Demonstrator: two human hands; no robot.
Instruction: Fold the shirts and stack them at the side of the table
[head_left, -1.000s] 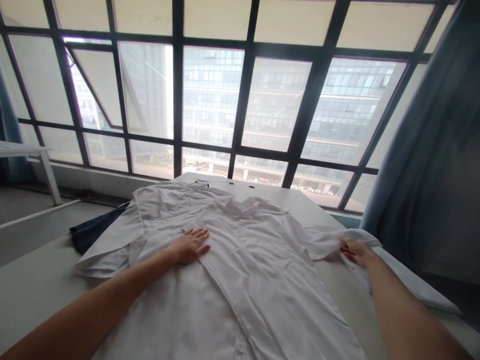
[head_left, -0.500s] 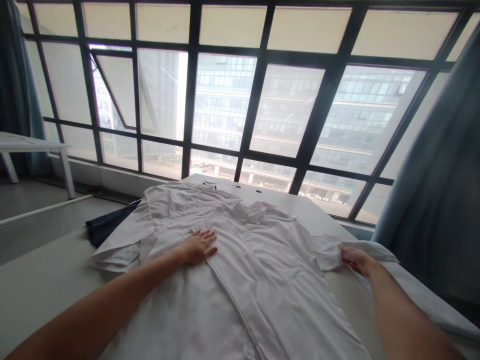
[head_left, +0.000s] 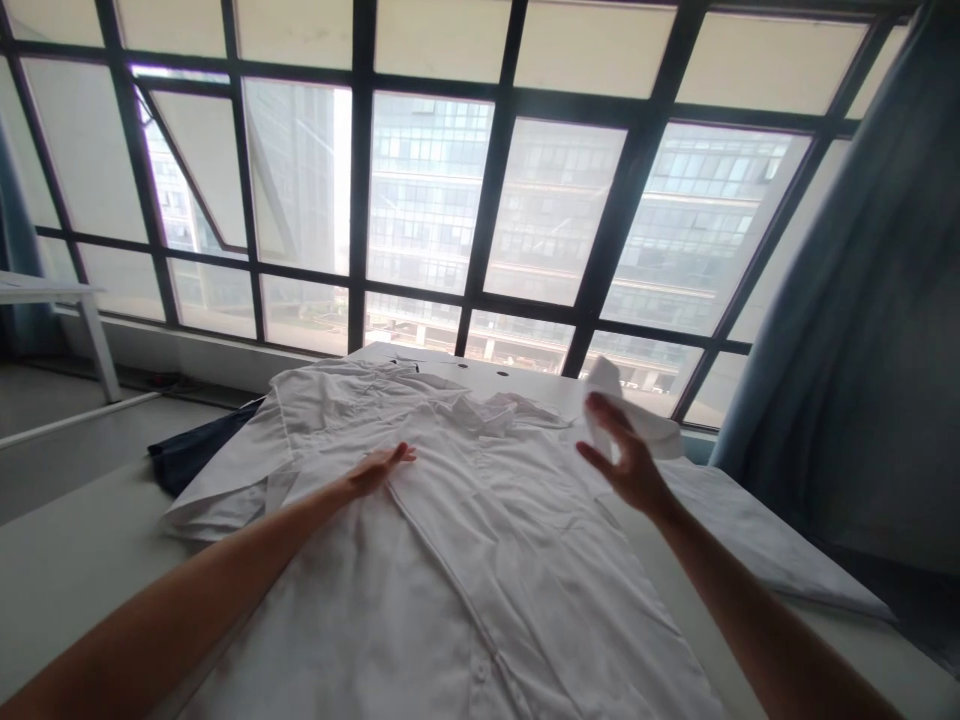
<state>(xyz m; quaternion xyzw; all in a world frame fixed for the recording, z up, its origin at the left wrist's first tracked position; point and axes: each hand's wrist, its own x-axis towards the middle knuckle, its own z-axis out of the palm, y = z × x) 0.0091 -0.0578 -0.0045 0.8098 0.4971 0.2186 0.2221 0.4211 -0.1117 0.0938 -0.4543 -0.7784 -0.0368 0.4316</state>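
Note:
A white button-up shirt (head_left: 495, 510) lies spread over the table, its collar toward the window and its buttoned front edge running down the middle. My left hand (head_left: 381, 469) is at the shirt's left front, seen edge-on, fingers stretched out with nothing visible in them. On the right, my right hand (head_left: 630, 465) is raised above the table with thumb and fingers apart. Just behind its fingers the shirt's white sleeve (head_left: 652, 428) is up in the air, folded over and blurred. Whether the fingertips still touch the sleeve is hard to see.
More white garments (head_left: 225, 490) lie under and left of the shirt. Dark cloth (head_left: 199, 445) sticks out at the left edge. Folded white fabric (head_left: 772, 530) rests on the right. A white table (head_left: 52, 290) stands far left; a curtain (head_left: 817, 330) hangs right of the window.
My right hand has risen and moved left from the table, and the sleeve has swung up with it. My left hand has turned from palm-down flat to edge-on. The view has shifted slightly right.

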